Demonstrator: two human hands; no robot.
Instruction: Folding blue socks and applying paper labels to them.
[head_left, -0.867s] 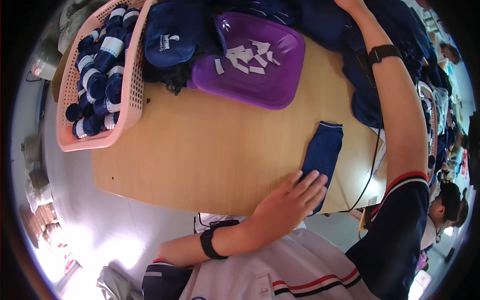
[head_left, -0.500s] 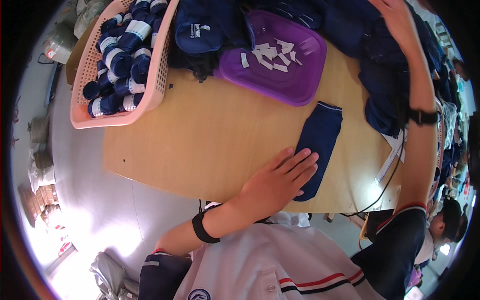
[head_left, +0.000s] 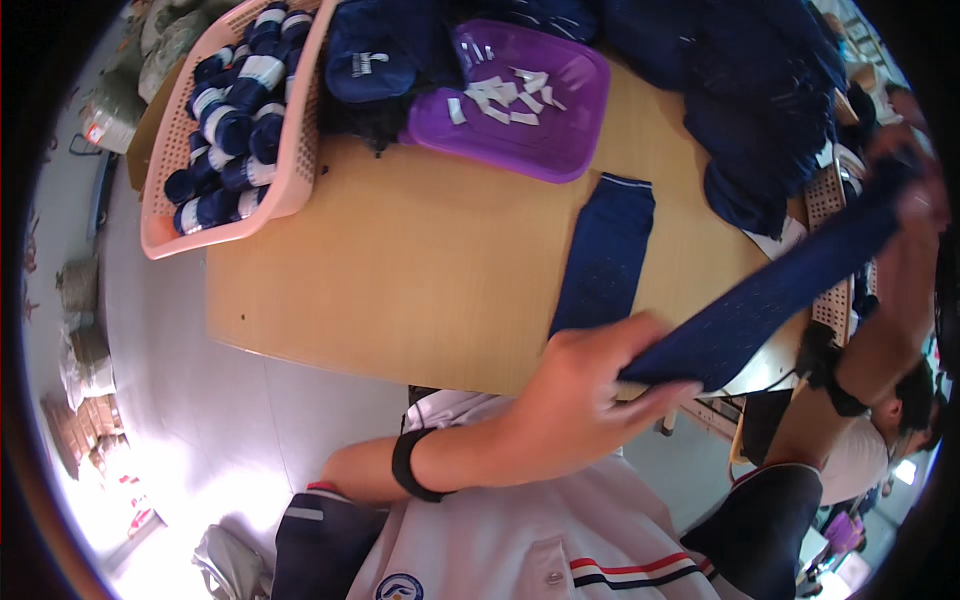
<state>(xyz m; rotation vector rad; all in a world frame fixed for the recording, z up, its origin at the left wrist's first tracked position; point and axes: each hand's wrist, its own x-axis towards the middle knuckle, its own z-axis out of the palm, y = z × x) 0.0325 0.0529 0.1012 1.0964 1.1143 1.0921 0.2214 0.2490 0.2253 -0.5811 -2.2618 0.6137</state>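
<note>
A long navy sock-like cloth (head_left: 775, 300) is stretched at a slant above the table's right side. Its near end is pinched by my left hand (head_left: 575, 405), between thumb and fingers. My right hand (head_left: 912, 185), raised at the far right and smeared by motion, grips the other end. Under and beyond my left hand, a second navy sock-like cloth (head_left: 606, 245) lies flat, a thin white line along its far edge; its near end is partly hidden by the hand. A purple tray (head_left: 585, 140) with several small white paper slips (head_left: 500, 95) stands farther back.
At the left edge of the wooden table (head_left: 400, 260) stands a pink basket (head_left: 300, 170) of rolled navy bundles with white bands. A navy bag (head_left: 370, 55) sits beside it. Navy cloth is heaped (head_left: 740, 120) at back right; another basket (head_left: 830, 220) stands beyond.
My left hand has left the flat cloth and now pinches a second one. My right hand has come back from the far heap, holding that cloth's other end out to the right.
</note>
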